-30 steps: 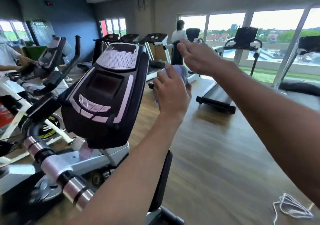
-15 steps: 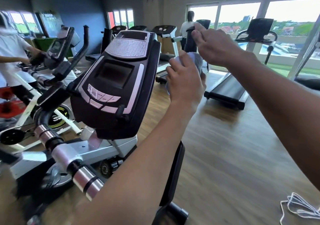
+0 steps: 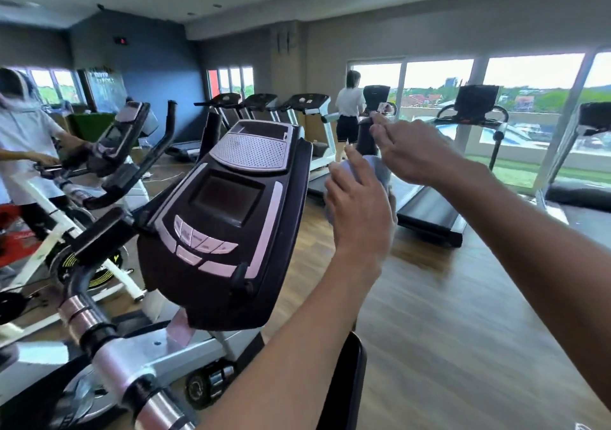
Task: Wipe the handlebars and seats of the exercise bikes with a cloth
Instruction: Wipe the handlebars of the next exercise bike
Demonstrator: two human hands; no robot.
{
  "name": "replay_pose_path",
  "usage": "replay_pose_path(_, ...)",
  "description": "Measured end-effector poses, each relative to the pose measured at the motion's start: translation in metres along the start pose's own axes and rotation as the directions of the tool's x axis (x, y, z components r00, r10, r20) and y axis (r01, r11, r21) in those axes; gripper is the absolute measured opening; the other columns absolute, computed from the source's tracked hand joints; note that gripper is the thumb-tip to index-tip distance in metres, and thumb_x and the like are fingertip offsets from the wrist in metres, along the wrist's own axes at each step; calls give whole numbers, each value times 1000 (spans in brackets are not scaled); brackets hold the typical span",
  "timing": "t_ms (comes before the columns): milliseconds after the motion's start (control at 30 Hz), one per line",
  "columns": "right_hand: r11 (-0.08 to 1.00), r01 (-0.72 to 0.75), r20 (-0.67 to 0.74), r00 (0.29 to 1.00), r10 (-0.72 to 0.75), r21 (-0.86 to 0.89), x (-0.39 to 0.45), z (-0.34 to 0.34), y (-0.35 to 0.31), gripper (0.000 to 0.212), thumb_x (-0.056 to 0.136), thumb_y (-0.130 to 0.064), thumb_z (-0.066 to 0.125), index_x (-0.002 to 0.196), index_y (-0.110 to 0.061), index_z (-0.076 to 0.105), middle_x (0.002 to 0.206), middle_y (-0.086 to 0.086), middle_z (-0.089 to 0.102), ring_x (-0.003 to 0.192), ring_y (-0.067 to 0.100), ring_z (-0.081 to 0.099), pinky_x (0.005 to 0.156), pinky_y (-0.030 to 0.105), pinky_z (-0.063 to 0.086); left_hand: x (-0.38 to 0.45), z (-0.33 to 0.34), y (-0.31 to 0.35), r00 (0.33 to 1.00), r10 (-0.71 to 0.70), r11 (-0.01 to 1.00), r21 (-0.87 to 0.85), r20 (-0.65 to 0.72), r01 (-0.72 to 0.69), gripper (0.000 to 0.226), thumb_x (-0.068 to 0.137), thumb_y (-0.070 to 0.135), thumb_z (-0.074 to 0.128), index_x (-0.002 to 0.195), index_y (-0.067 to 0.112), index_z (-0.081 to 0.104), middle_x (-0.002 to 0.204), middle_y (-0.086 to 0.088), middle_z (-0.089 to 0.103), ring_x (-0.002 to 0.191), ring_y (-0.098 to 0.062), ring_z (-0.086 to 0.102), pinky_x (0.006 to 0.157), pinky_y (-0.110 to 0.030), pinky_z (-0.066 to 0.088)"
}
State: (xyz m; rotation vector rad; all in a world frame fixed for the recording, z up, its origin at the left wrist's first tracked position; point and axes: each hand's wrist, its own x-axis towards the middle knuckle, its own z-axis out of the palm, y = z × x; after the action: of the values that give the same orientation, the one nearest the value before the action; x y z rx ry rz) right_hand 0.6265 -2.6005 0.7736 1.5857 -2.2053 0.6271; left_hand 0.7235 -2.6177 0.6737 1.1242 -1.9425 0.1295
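An exercise bike with a black console (image 3: 231, 218) fills the middle of the view. To the right of the console rises its black upright handlebar (image 3: 365, 138). My left hand (image 3: 360, 205) grips a pale cloth (image 3: 380, 168) wrapped round that bar. My right hand (image 3: 413, 152) is just above it, with straight fingers touching the bar's top end. The bar's lower stretch (image 3: 344, 383) shows under my left forearm. The left handlebar (image 3: 82, 300), with chrome bands, runs along the lower left. No seat is in view.
A second exercise bike (image 3: 119, 152) stands at the left with a person in a white shirt (image 3: 20, 138) at it. Treadmills (image 3: 429, 211) line the windows, and another person (image 3: 348, 109) stands at one far back. Wooden floor (image 3: 446, 330) spreads to the right.
The view has tilted up, showing more ceiling. Both hands have stayed on the right handlebar, my left hand still wrapping the cloth round it.
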Motion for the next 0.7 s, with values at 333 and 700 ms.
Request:
replay_pose_path(333, 996, 30, -19, 999, -28, 88, -13, 1, -6, 50, 112, -33, 25, 161, -23, 28, 142, 20, 59, 130, 40, 53, 105, 48, 43, 18, -11, -4, 979, 105, 993, -80, 174, -92, 91, 102, 43, 54, 160, -2, 0, 156, -35, 28, 138, -44, 39, 114, -48, 36)
replay_pose_path(700, 978, -46, -9, 999, 49, 203, -15, -2, -9, 49, 111, -38, 25, 159, -29, 33, 64, -6, 42, 97, 37, 69, 92, 49, 52, -53, -58, -37, 846, 143, 989, -99, 513, -107, 90, 102, 38, 55, 159, 2, -4, 149, -25, 26, 133, -36, 37, 109, -41, 39)
